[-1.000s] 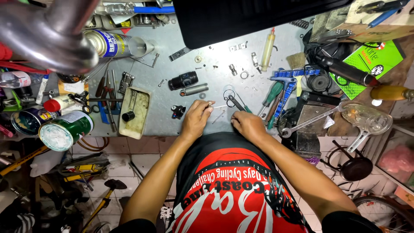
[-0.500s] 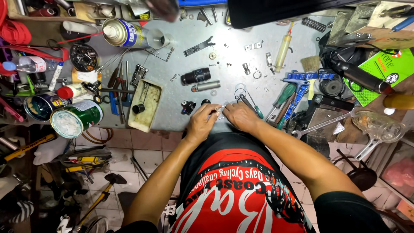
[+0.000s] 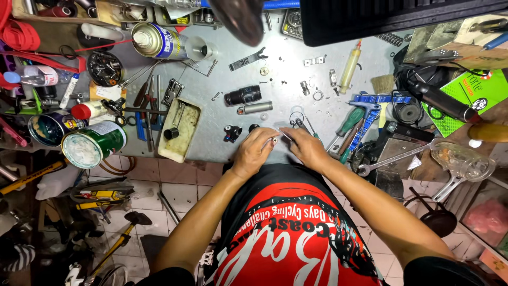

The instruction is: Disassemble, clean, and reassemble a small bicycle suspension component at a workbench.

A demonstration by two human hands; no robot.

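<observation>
both hands on a small metal part at the near edge of the bench

i see my left hand point(image 3: 255, 152) and my right hand point(image 3: 306, 148) meeting at the near edge of the bench point(image 3: 286, 58), fingertips almost touching. between them sits a small silvery part point(image 3: 275, 139); the left hand's fingers are curled around it in a pinch, and the right hand's fingers pinch a thin metal pin point(image 3: 286, 136) that points toward that part. it is too small for me to say what kind of piece it is.

just beyond the left hand, still close to the near edge, lie a small black fitting point(image 3: 232, 132) and a black round knob point(image 3: 253, 127). further in toward the middle of the bench are a short black cylinder point(image 3: 243, 96) and, just beside it, a grey metal tube point(image 3: 254, 108).

left of my hands a cream tray point(image 3: 180, 129) reaches the near edge, with a dark cap lying in it. toward the left edge a green tin point(image 3: 93, 144) lies on its side. at the far left corner a spray can point(image 3: 157, 41) lies flat. to the right of my right hand, green-handled screwdrivers point(image 3: 349, 122) and a blue tool point(image 3: 370, 100) lie near the right edge, with a spanner point(image 3: 394, 158) below them.
</observation>
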